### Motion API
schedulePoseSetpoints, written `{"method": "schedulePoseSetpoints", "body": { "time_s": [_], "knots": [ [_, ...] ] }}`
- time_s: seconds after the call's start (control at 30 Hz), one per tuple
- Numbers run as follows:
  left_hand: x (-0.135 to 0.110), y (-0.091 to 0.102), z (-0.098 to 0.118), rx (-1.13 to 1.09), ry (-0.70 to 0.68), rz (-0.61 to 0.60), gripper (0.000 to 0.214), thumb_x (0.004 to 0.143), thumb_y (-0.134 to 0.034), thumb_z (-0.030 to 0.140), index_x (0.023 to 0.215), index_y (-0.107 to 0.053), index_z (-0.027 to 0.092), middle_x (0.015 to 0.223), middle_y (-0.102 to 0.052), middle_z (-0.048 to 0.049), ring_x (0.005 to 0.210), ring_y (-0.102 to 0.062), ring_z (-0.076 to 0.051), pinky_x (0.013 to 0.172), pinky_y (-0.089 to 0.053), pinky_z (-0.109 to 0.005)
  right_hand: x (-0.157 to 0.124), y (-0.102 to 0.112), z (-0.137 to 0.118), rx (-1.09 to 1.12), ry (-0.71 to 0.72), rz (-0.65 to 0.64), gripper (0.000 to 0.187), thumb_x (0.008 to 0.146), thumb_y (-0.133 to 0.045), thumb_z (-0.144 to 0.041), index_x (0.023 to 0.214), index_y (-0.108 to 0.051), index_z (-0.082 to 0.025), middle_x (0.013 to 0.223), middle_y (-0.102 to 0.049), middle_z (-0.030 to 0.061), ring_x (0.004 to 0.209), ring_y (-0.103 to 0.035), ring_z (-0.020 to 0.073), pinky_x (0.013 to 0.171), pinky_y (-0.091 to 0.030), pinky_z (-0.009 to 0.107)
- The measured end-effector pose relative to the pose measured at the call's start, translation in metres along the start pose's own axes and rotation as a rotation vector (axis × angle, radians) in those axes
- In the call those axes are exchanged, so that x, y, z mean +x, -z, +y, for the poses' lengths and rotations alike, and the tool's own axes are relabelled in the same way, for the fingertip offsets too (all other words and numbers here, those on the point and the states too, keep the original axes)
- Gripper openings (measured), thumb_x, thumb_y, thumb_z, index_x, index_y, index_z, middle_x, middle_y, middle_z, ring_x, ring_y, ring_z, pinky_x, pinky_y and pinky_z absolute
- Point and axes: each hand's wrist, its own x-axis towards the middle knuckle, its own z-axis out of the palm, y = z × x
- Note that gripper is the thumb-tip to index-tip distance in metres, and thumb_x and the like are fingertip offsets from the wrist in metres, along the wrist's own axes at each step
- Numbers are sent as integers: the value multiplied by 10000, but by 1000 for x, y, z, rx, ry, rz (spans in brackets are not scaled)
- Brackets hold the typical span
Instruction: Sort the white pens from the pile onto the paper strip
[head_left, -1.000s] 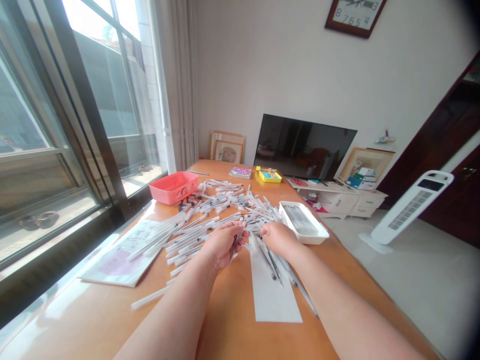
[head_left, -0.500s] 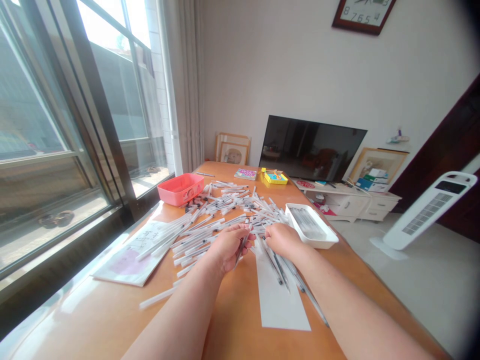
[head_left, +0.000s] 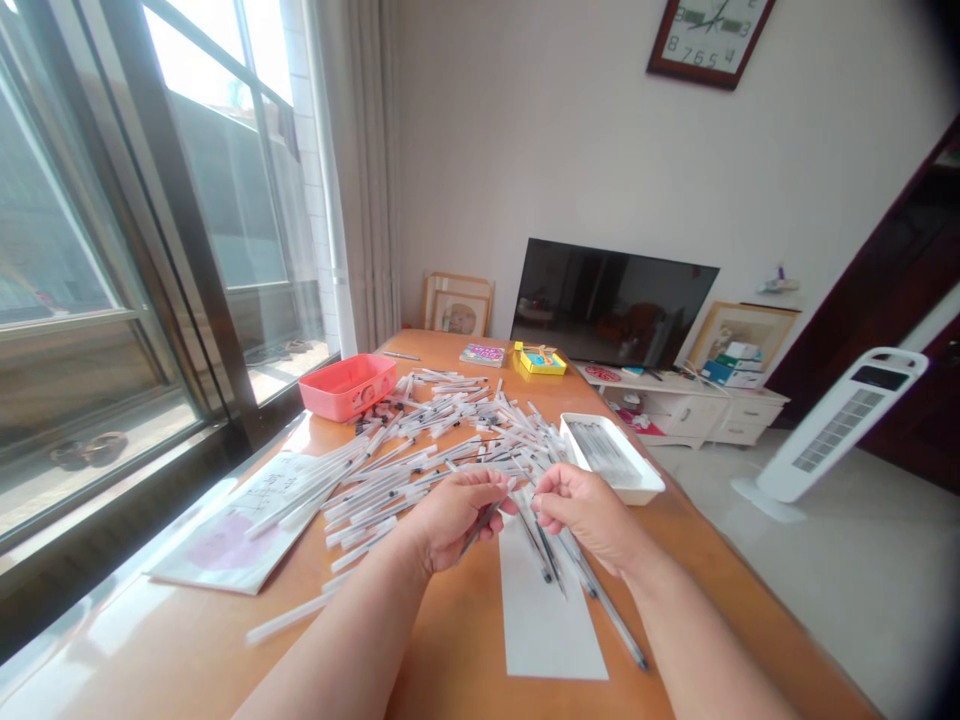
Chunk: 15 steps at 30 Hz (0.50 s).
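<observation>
My left hand (head_left: 469,515) is closed around a pen (head_left: 480,532) with a dark, see-through barrel, which slants down toward me. Close to its right, my right hand (head_left: 574,505) is pinched, thumb against fingers; whatever is between them is too small to make out. Both hands hover over a white sheet of paper (head_left: 551,625), where several dark-filled pens (head_left: 544,550) lie. Beyond and to the left spreads a large heap of whitish pen barrels (head_left: 390,475), some with black ends. A white tray (head_left: 649,482) holding a row of pens stands right of my right hand.
A red plastic basket (head_left: 349,390) stands at the left edge of the table (head_left: 442,650). In front of it lies a booklet (head_left: 225,545) partly under pen barrels. Farther back are a yellow box (head_left: 541,362) and a colourful booklet (head_left: 481,354).
My right hand has drawn back from the pens toward me and turned, its fingertips now showing in a pinch. My left hand keeps its pen. The view has shifted slightly.
</observation>
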Motion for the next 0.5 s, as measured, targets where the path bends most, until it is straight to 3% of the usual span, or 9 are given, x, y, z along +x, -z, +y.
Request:
{"method": "schedulePoseSetpoints", "body": {
  "time_s": [0.27,0.5],
  "knots": [
    [-10,-11,2,130,9,-113,226,824,-708,358,921,-697,154,810,-687,-72,551,-516,-82,482,-298,-208,-7,11,-3,151,46,-3,217,828,-645,-289,998,-699,-165,794,-673,26,727,-570,142,746,-467,292],
    [-9,-12,5,133,27,-148,292,802,-747,399,935,-698,144,798,-684,-71,560,-517,-90,504,-302,-223,-11,15,-11,170,91,-56,141,792,-705,-278,872,-646,-178,765,-630,2,680,-536,131,645,-441,272]
  ]
}}
